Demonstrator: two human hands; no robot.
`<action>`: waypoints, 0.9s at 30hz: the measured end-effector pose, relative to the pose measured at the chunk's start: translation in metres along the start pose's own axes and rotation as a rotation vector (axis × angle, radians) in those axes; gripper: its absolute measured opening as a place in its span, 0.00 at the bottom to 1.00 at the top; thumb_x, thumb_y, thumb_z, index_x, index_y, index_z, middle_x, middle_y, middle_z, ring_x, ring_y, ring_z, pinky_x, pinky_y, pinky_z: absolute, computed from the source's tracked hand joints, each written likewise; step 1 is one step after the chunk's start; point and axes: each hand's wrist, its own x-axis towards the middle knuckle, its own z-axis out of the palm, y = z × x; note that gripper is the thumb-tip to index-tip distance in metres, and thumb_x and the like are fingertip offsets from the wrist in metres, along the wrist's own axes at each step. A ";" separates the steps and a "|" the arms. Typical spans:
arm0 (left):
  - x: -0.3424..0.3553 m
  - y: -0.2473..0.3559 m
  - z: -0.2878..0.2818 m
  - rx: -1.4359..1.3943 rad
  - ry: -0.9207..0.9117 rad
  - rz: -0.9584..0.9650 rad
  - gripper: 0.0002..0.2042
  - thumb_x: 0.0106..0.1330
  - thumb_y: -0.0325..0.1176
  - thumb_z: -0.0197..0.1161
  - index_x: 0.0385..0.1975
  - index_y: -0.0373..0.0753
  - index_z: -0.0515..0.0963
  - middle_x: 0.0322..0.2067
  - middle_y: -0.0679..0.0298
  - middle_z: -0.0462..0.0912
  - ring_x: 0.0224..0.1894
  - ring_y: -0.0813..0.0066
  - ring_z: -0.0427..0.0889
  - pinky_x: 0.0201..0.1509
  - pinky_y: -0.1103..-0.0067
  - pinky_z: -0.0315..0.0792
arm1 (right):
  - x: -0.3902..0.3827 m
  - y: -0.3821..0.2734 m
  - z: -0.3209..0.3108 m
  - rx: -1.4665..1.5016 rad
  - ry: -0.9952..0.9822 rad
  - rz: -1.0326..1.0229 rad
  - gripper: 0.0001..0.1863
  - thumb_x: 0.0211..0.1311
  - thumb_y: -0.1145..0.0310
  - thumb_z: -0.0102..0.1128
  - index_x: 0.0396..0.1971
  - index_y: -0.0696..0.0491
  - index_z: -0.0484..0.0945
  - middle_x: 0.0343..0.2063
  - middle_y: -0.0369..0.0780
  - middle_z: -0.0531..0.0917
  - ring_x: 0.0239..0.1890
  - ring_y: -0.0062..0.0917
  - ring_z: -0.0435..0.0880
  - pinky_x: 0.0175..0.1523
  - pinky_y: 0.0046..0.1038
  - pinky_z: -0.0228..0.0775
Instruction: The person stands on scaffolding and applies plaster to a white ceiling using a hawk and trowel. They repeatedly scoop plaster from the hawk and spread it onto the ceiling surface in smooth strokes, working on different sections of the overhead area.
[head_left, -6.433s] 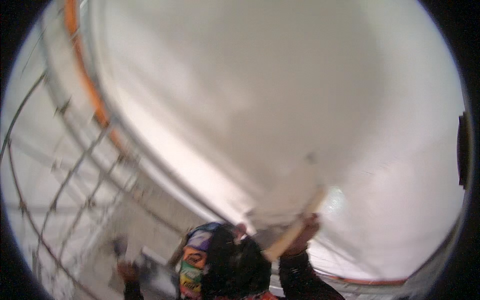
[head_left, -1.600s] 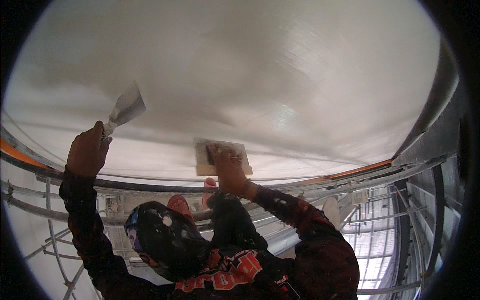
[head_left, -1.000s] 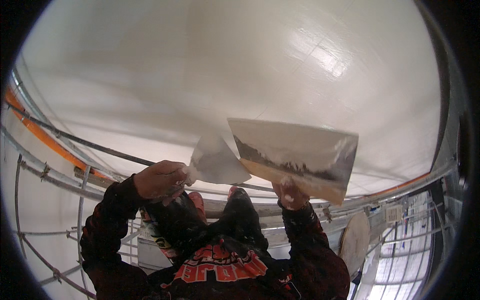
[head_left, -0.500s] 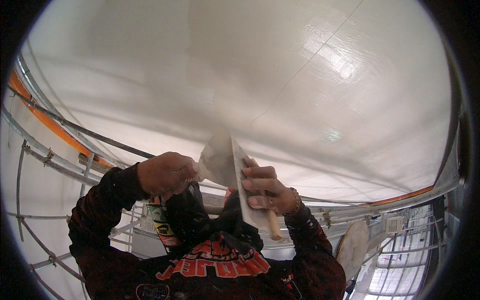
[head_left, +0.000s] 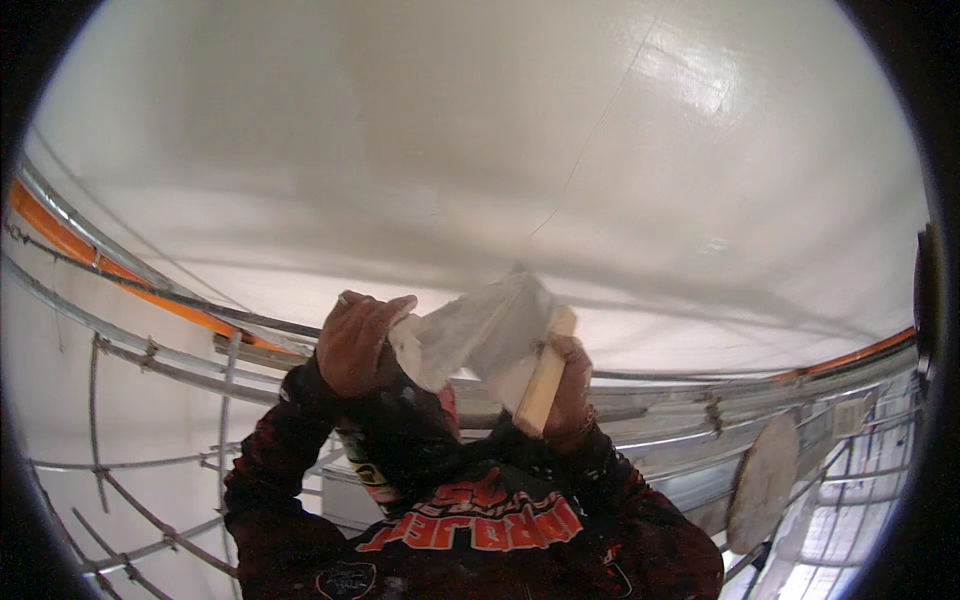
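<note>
It's a building site, all right: metal scaffold poles (head_left: 97, 430) criss-cross below and left of the left hand (head_left: 358, 342), and more rails run out beyond the right hand (head_left: 572, 392). Up above both hands spreads a huge pale surface (head_left: 400, 150), wall or ceiling, hard to say, with a glossy patch (head_left: 690, 70) up and right of the right hand. And the tools fit: a white-smeared scraper (head_left: 450, 335) in the left hand, a wooden-handled trowel (head_left: 546, 388) in the right!

Grey metal scaffold tubes (head_left: 228, 400) around the person (head_left: 470, 570)
</note>
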 end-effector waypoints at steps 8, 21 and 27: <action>-0.038 -0.070 -0.027 0.467 -0.288 0.253 0.20 0.49 0.32 0.64 0.44 0.35 0.76 0.28 0.63 0.75 0.30 0.67 0.75 0.38 0.71 0.69 | -0.001 0.032 -0.005 0.072 0.052 0.069 0.24 0.49 0.63 0.56 0.44 0.63 0.69 0.37 0.49 0.76 0.38 0.41 0.80 0.43 0.41 0.79; -0.100 -0.173 -0.015 0.557 0.117 -0.238 0.16 0.60 0.34 0.61 0.46 0.36 0.75 0.30 0.57 0.78 0.31 0.59 0.75 0.38 0.68 0.66 | 0.224 0.173 -0.066 -1.655 0.212 -1.519 0.24 0.52 0.68 0.60 0.46 0.66 0.69 0.44 0.52 0.73 0.42 0.44 0.76 0.53 0.42 0.68; -0.105 -0.173 -0.008 0.530 0.118 -0.432 0.15 0.63 0.39 0.59 0.45 0.36 0.75 0.33 0.56 0.77 0.35 0.53 0.75 0.40 0.64 0.67 | 0.252 0.169 -0.024 -1.456 0.481 -1.197 0.23 0.40 0.70 0.66 0.40 0.64 0.73 0.33 0.49 0.79 0.39 0.45 0.77 0.43 0.41 0.70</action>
